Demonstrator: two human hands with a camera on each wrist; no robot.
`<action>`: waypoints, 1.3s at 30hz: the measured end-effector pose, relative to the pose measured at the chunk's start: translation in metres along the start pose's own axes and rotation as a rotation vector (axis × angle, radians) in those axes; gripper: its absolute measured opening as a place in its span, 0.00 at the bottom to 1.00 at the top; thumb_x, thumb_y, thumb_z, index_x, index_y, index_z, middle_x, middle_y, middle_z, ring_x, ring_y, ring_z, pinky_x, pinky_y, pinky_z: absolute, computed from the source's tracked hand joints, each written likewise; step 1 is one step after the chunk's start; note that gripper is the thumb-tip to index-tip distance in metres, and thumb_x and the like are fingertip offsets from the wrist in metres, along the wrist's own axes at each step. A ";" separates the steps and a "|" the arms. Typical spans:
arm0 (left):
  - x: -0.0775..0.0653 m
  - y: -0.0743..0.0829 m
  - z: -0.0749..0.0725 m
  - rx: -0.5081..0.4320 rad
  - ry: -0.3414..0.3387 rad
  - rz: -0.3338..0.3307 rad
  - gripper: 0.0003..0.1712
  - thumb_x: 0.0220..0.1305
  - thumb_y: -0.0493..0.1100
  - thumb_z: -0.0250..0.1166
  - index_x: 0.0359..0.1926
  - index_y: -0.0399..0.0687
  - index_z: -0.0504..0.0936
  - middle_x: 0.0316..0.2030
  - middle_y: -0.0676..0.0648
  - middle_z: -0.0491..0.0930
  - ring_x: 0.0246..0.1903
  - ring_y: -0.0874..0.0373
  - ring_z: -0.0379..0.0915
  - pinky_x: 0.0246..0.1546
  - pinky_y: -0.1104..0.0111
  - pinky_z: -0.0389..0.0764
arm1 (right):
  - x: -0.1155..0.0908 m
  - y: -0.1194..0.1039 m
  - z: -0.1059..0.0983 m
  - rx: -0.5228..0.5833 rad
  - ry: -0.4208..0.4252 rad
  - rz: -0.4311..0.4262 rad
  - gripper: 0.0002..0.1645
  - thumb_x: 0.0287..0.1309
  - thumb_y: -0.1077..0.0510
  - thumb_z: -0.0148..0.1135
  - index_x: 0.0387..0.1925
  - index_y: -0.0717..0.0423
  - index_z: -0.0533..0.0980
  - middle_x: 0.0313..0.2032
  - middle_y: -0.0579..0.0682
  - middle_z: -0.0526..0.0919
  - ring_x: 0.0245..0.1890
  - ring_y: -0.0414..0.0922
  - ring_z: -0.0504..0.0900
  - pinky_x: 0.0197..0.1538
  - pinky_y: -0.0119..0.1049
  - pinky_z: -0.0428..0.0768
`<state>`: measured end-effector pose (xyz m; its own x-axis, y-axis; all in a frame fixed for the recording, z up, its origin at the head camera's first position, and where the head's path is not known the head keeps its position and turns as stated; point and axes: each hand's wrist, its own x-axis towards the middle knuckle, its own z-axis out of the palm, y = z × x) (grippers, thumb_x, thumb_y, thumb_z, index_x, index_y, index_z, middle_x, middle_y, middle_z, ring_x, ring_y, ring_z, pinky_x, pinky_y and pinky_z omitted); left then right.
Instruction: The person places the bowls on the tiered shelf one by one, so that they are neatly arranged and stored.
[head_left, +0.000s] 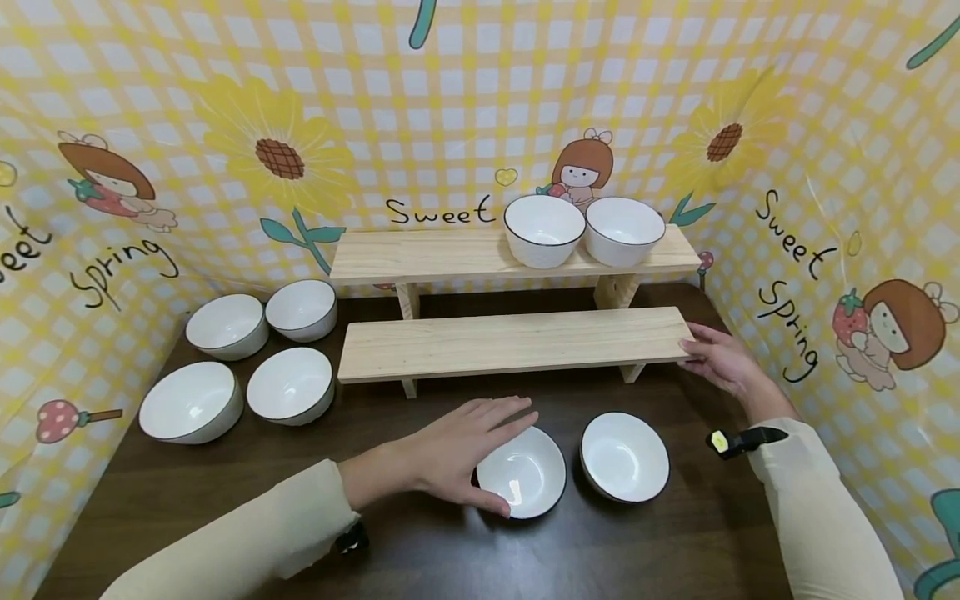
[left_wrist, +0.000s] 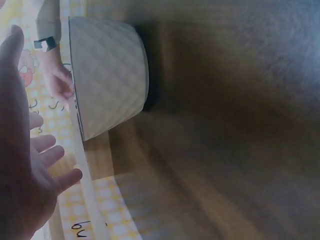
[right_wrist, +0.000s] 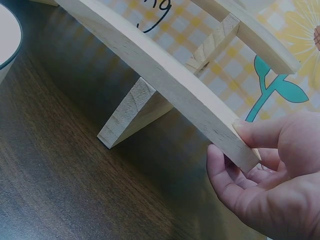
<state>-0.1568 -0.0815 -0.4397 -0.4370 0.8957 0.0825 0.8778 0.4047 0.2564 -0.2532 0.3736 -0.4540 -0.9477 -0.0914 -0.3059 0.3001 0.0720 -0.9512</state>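
Observation:
My left hand reaches over the left side of a white bowl with a dark rim, fingers extended and thumb spread. In the left wrist view a gap shows between the fingers and the bowl's diamond-textured side. My right hand grips the right end of the lower board of a two-tier wooden shelf. The right wrist view has the thumb on top of the board and fingers curled underneath. Just right of the first bowl stands a second white bowl.
Two white bowls, a left one and a right one, stand side by side on the right half of the upper board. Several more bowls are grouped at the table's left. Checked yellow cloth encloses the dark table.

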 end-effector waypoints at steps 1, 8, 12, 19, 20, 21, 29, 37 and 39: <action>-0.001 0.000 0.002 -0.008 0.010 0.004 0.66 0.54 0.78 0.66 0.81 0.47 0.52 0.79 0.44 0.49 0.78 0.50 0.45 0.74 0.54 0.55 | 0.000 0.000 0.000 0.001 0.000 0.002 0.45 0.76 0.64 0.52 0.79 0.67 0.37 0.71 0.70 0.50 0.41 0.33 0.77 0.45 0.30 0.81; -0.004 0.002 0.020 -0.042 0.039 0.019 0.73 0.49 0.77 0.71 0.82 0.47 0.45 0.78 0.42 0.51 0.77 0.50 0.48 0.72 0.52 0.59 | 0.000 -0.001 0.001 0.010 0.004 0.000 0.44 0.76 0.64 0.51 0.79 0.67 0.38 0.70 0.70 0.50 0.41 0.33 0.78 0.45 0.30 0.81; -0.005 0.004 0.026 -0.039 0.038 0.016 0.74 0.47 0.77 0.72 0.82 0.46 0.46 0.78 0.40 0.53 0.77 0.50 0.49 0.72 0.53 0.60 | -0.001 -0.001 0.002 -0.002 0.002 -0.003 0.44 0.76 0.63 0.51 0.79 0.67 0.37 0.72 0.71 0.48 0.41 0.32 0.77 0.45 0.30 0.81; -0.007 0.006 0.032 -0.035 0.032 -0.018 0.75 0.44 0.80 0.71 0.82 0.47 0.48 0.78 0.39 0.53 0.78 0.50 0.45 0.72 0.52 0.60 | 0.000 -0.001 0.002 -0.008 0.007 -0.002 0.44 0.76 0.64 0.50 0.79 0.67 0.37 0.73 0.71 0.47 0.41 0.32 0.77 0.45 0.30 0.80; -0.007 0.006 0.033 -0.033 0.033 -0.023 0.76 0.43 0.80 0.72 0.82 0.47 0.48 0.78 0.39 0.53 0.78 0.50 0.45 0.72 0.52 0.60 | 0.001 -0.001 0.002 -0.005 0.007 -0.002 0.44 0.76 0.63 0.50 0.79 0.66 0.37 0.73 0.71 0.47 0.41 0.32 0.77 0.45 0.30 0.80; -0.007 0.006 0.034 -0.031 0.035 -0.027 0.76 0.43 0.80 0.72 0.82 0.48 0.48 0.78 0.39 0.53 0.78 0.50 0.45 0.72 0.52 0.60 | 0.001 -0.001 0.002 -0.003 0.009 -0.002 0.44 0.76 0.63 0.50 0.79 0.66 0.38 0.73 0.71 0.46 0.41 0.32 0.77 0.45 0.30 0.80; -0.003 0.007 0.040 -0.016 0.039 -0.047 0.78 0.40 0.81 0.72 0.81 0.45 0.49 0.78 0.38 0.51 0.78 0.48 0.44 0.71 0.51 0.61 | 0.000 -0.001 0.003 0.003 0.015 0.015 0.44 0.76 0.64 0.50 0.80 0.66 0.37 0.74 0.71 0.45 0.41 0.32 0.77 0.45 0.30 0.80; 0.001 0.009 0.043 0.014 0.042 -0.067 0.79 0.39 0.83 0.71 0.80 0.42 0.51 0.78 0.38 0.50 0.78 0.48 0.43 0.71 0.51 0.62 | -0.001 -0.001 0.003 0.004 0.018 0.013 0.43 0.76 0.64 0.50 0.80 0.66 0.38 0.73 0.71 0.47 0.41 0.33 0.77 0.45 0.30 0.81; 0.001 0.009 0.043 0.021 0.046 -0.071 0.79 0.38 0.83 0.71 0.80 0.41 0.51 0.78 0.38 0.50 0.78 0.47 0.44 0.71 0.52 0.62 | -0.001 -0.001 0.003 0.008 0.018 0.011 0.43 0.76 0.64 0.50 0.80 0.66 0.38 0.72 0.71 0.47 0.41 0.33 0.77 0.45 0.30 0.80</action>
<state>-0.1408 -0.0686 -0.4785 -0.5061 0.8556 0.1087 0.8481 0.4708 0.2432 -0.2525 0.3702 -0.4526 -0.9460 -0.0729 -0.3160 0.3116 0.0652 -0.9480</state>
